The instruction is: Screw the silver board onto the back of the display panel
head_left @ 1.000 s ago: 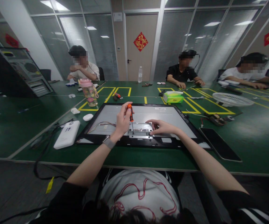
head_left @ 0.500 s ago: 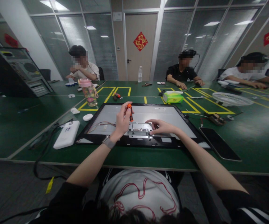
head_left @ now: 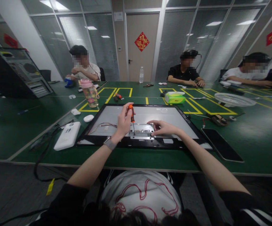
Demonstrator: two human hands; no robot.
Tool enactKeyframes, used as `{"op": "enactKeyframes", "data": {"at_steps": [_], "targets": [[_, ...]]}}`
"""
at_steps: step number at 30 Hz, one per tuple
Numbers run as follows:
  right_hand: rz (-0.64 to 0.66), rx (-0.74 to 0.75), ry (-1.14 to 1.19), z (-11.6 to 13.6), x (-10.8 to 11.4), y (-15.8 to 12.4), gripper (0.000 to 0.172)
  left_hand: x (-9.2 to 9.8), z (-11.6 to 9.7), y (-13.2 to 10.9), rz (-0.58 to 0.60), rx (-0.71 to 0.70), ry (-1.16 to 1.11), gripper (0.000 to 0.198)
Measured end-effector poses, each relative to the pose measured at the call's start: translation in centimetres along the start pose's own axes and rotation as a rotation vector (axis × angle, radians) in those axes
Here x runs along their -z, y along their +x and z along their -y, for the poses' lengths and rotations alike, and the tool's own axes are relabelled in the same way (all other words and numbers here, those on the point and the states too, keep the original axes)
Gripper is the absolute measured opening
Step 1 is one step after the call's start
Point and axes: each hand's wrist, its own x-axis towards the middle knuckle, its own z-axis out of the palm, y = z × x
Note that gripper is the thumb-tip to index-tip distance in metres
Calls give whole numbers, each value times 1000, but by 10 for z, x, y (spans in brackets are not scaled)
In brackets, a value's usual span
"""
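OK, on my head-cam feed the pink-lidded bottle (head_left: 90, 95) stands beyond the panel's L corner on the green table (head_left: 131, 158), contents hard to read thru its floral print; farther back there's a clear bottle (head_left: 141, 76), fill level unclear, & a tissue pack (head_left: 175, 98) w/ white tissue poking out the top. The PC case (head_left: 15, 73) at far L shows its innards, partly cut off by frame edge. Hands are apart: my left hand (head_left: 124, 121) is wrapped round the orange-black screwdriver (head_left: 133, 117), shaft pointing down at the metal bracket (head_left: 142, 138) near the front edge of the display panel (head_left: 150, 111); tip's too small to make out. My right hand (head_left: 163, 128) is at the bracket's other end, thumb & index spread; can't tell if it's gripping or just resting. Panel lies flat, btwn a white device (head_left: 67, 136) & a dark phone (head_left: 222, 145). Yellow tape (head_left: 147, 101) marks the tabletop; behind, 3 ppl seated, glass partitions (head_left: 179, 40), & a door (head_left: 142, 23) w/ red diamond sign (head_left: 142, 41).
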Motion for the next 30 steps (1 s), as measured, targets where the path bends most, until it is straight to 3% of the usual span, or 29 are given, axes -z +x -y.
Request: {"op": "enactKeyframes", "data": {"at_steps": [30], "targets": [[-3, 7, 3, -3, 0, 1, 76, 0, 2, 0, 5, -5, -12, 30]]}}
